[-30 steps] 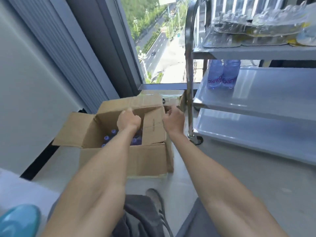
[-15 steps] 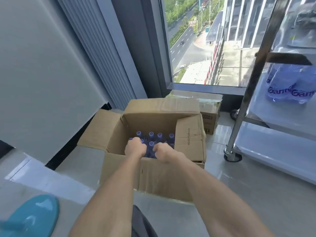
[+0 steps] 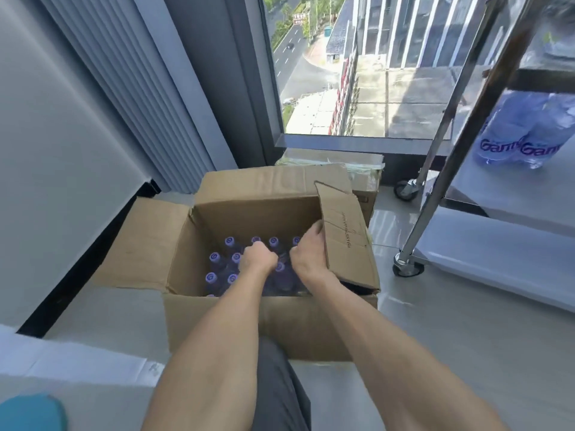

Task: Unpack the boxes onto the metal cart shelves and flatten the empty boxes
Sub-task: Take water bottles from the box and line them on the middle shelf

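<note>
Open cardboard box (image 3: 224, 321) of purple-capped bottles (image 3: 217, 265); left hand (image 3: 259, 261) and right hand (image 3: 308, 255) curl among the bottles, grasp hidden; metal cart (image 3: 485, 244) at right.

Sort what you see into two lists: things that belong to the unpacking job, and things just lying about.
Job: open box; bottles; cart; sealed box; left hand; right hand.
Lying about: teal object; blinds.
</note>
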